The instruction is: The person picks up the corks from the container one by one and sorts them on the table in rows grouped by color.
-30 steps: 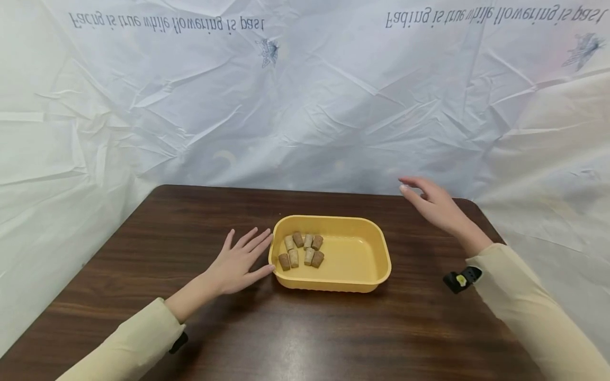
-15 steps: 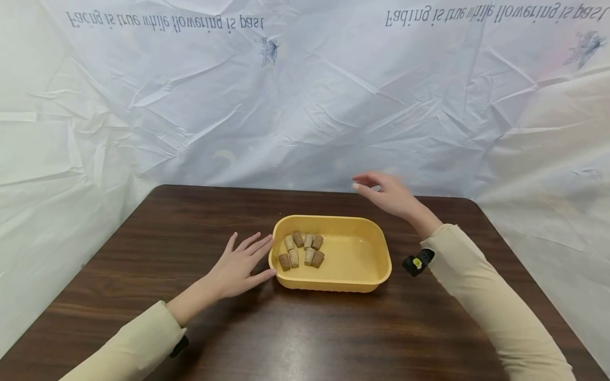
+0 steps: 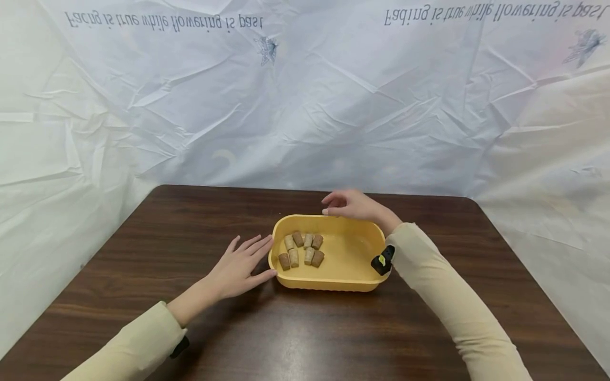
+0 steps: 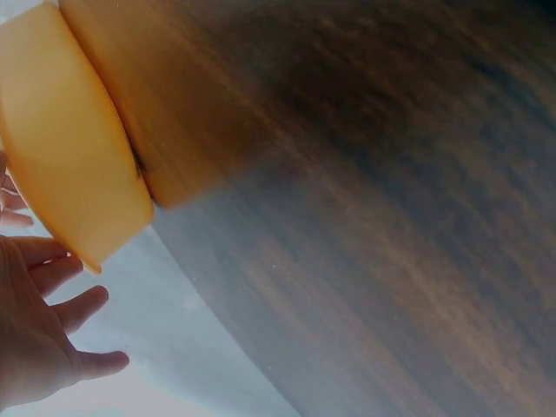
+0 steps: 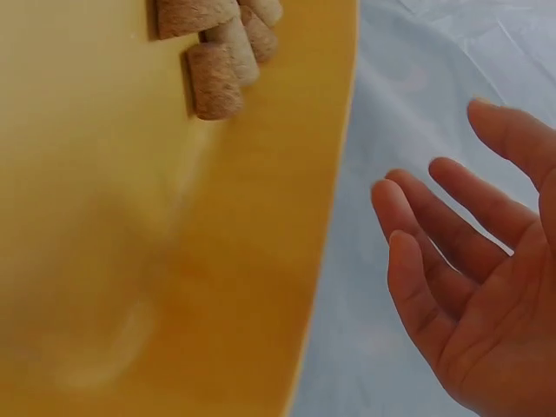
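Your left hand [image 3: 235,272] is at the left end of the yellow tub [image 3: 348,260], fingers spread and nearly straight, tips against the rim and gripping nothing. That light contact is probably there to steady the tub, which sits flat on the dark worktop [image 3: 295,338]. The eight corks [image 3: 308,256] lie inside, bunched toward the tub's left part in two neighbouring groups of four, light and dark ones mixed; its low walls would likely stop any that rolled. Your right hand [image 3: 353,205] reaches across the tub's right end to just beyond the far rim, fingers loosely curled and half spread, with nothing in them; the loose bend suggests it is at ease rather than gripping.

From the head view you get only the back of that right hand, and it looks almost on the rim. The right wrist view shows the bare palm, and a strip of pale sheet [image 5: 373,261] between fingertips and rim, so they are apart. It crops the corks, though, so count them from the head. The left wrist view adds the tub's outer end wall, with fingertips at its edge, but none of the corks.
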`<act>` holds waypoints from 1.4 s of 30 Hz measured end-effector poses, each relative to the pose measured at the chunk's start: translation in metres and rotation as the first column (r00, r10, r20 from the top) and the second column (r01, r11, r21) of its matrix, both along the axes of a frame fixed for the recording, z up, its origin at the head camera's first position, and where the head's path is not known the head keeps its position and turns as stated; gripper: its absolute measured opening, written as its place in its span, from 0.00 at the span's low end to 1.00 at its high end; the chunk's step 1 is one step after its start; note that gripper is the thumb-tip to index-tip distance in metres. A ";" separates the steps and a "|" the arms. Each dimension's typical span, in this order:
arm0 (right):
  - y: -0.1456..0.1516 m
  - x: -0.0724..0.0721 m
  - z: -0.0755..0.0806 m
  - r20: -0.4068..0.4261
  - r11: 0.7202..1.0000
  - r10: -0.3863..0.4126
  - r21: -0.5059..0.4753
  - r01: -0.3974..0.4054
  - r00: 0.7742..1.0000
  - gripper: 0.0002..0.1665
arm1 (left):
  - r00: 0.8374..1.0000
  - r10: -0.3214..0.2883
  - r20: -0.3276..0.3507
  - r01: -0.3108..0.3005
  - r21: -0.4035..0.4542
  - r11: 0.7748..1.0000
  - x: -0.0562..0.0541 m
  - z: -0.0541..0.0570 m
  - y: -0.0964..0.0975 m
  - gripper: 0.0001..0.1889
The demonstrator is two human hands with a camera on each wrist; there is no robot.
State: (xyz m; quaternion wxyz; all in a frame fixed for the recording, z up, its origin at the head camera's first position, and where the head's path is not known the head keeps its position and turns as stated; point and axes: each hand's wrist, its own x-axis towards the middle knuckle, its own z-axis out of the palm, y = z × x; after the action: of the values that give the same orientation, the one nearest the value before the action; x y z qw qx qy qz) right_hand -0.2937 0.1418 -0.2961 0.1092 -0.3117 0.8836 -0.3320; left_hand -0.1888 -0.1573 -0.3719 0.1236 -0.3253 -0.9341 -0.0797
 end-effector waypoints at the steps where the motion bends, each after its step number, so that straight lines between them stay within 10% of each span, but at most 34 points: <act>1: -0.002 -0.001 -0.002 0.016 1.000 0.009 0.015 -0.009 1.000 0.21 | 1.000 -0.002 0.003 0.002 0.000 1.000 0.000 0.000 0.000 0.37; 42: -0.025 0.001 -0.042 0.453 0.944 -0.056 0.314 -0.101 0.890 0.22 | 1.000 -0.006 -0.013 0.006 0.003 1.000 -0.002 0.002 0.000 0.37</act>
State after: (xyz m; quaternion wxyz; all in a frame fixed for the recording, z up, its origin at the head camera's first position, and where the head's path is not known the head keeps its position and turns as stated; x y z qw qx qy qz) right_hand -0.2924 0.1171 -0.3384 0.3678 -0.2126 0.8722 -0.2424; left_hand -0.1912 -0.1571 -0.3700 0.1299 -0.3284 -0.9322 -0.0796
